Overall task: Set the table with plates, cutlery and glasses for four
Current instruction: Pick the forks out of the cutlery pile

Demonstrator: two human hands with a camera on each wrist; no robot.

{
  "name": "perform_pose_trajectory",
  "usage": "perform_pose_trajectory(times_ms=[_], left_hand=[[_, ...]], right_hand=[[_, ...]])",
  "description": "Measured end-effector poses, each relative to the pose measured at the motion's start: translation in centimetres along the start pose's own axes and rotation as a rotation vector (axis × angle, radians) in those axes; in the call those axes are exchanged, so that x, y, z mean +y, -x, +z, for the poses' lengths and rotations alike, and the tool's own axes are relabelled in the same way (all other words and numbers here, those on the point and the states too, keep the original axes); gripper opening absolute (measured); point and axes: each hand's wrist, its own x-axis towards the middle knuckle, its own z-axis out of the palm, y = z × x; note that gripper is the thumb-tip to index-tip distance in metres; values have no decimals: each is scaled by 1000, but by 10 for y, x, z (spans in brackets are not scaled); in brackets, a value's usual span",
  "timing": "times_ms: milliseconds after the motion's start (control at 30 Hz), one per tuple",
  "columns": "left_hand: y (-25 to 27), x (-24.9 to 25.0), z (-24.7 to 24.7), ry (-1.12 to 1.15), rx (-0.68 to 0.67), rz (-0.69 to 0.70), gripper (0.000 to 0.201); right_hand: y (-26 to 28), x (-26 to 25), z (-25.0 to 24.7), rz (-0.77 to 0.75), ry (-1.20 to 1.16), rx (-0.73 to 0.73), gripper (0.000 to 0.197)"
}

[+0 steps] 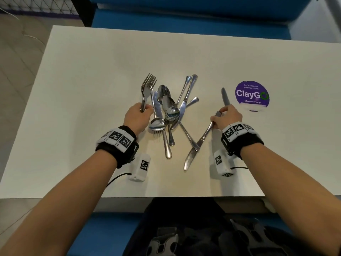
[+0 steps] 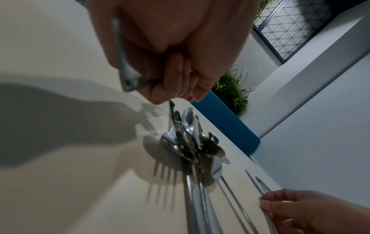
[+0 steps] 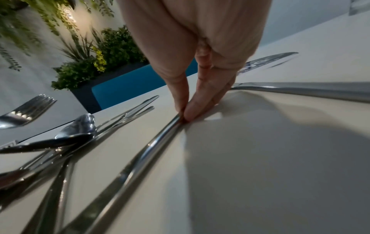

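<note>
1. Cream-white table [image 1: 92,89] runs between blue benches [image 1: 184,8], with a purple round sticker [image 1: 252,96] on its right part and potted plants [image 3: 104,58] seen behind in the right wrist view
2. Loose cutlery pile [image 1: 168,111] of spoons, knives and forks lies crossed at the table's middle, between the two hands
3. Left hand [image 1: 138,117] sits at the pile's left edge, fingers curled round the handles of a bunch of forks [image 1: 147,85]; the tines point to the far side, clear of the fingers
4. Right hand [image 1: 227,116] is right of the pile; thumb and fingertips [image 3: 188,110] are pressed together, pinching the handle end of a knife on the table [image 1: 197,143], whose blade runs toward the near side and left
5. Second knife [image 1: 225,97] juts out past the far side of the right hand, blade pointing far; its handle is hidden under the hand, so I cannot tell whether the fingers hold it
6. How many forks the left hand holds cannot be counted: the handles are hidden in the fist, and the left wrist view is blurred
7. Pile pieces overlap, so several handles and one fork's tines at the near edge are partly covered by spoon bowls
</note>
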Motion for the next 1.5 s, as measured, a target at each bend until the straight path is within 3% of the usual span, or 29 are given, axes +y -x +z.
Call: perform_pose_trajectory(times_ms=[67, 200, 333, 567, 733, 967, 1167, 1300, 1433, 1500], left_hand=[[-7, 0, -4, -55, 35, -17, 7], [-30, 7, -10, -246, 113, -18, 26], [-51, 23, -6, -357, 117, -76, 31], [-63, 27, 2, -464, 124, -180, 29], [-60, 24, -6, -504, 123, -208, 36], [-55, 18, -29, -421, 44, -217, 26], [-37, 29, -50, -127, 49, -64, 15], [-19, 49, -54, -21, -37, 50, 13], [-11, 60, -42, 31, -86, 99, 13], [-12, 63, -38, 43, 5, 115, 17]], right_hand=[[-2, -5, -1, -39, 100, 21, 38], [6, -26, 5, -224, 222, 76, 36], [21, -58, 25, -404, 178, -6, 28], [40, -85, 55, -578, 169, -193, 22], [43, -92, 58, -582, 121, -259, 21], [46, -100, 62, -585, 84, -313, 26], [50, -117, 61, -643, 39, -309, 28], [50, -139, 63, -506, -153, -379, 41], [48, -151, 57, -440, -284, -372, 9], [43, -150, 47, -417, -345, -315, 14]])
